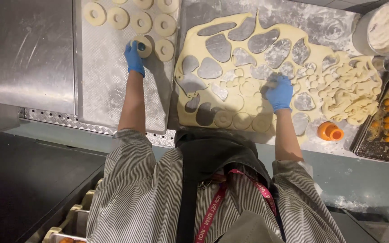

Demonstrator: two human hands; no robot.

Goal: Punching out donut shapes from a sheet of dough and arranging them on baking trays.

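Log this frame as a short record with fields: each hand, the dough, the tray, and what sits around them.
left hand: blue-gloved, on a dough ring on the tray
right hand: blue-gloved, pressing on the rolled dough sheet
dough sheet: full of cut-out holes, lying on the floured steel table
perforated tray: holds rows of dough rings
dough scraps: piled right of the sheet
orange cutter: near table edge
flour bowl: top right

The person wears a blue disposable glove on the left hand [134, 57] and on the right hand [279, 93], a grey-and-white pinstriped shirt with sleeves ending above the elbows, a dark apron bib over the chest, and a pink printed lanyard.
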